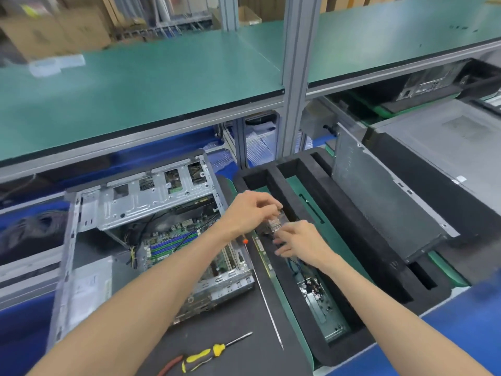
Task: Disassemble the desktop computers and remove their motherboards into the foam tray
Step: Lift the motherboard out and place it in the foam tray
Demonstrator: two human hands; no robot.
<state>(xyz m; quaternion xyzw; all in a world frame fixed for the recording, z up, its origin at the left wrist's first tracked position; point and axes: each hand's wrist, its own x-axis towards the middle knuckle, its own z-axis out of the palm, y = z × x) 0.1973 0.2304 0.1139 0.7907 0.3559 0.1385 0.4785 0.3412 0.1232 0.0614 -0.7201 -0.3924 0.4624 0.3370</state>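
While a motherboard is lying in the near slot of the black foam tray, both hands are meeting over the tray's middle. The left hand and right hand are each pinching a small silvery part with curled fingers. Left of the tray, an opened desktop case is sitting with its own board exposed. Nearer than the tray, a yellow-handled screwdriver and pliers are lying on the dark mat.

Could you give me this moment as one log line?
left hand: holds part | right hand: holds part | over foam tray | case: open
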